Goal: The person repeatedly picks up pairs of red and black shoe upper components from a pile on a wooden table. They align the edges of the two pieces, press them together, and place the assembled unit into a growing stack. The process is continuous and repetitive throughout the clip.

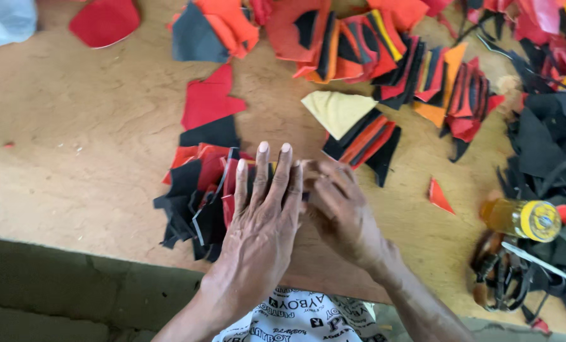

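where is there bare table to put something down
Bare table lies left of the red and black scrap pile under the left hand. A smaller gap sits between the right hand and the yellow bottle. Top and right edges are crowded.

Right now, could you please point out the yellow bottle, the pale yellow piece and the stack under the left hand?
Yellow bottle (517, 218), head view, on its side wall.
Pale yellow piece (337, 111), head view, on its middle.
Stack (197, 190), head view, on its uncovered left part.
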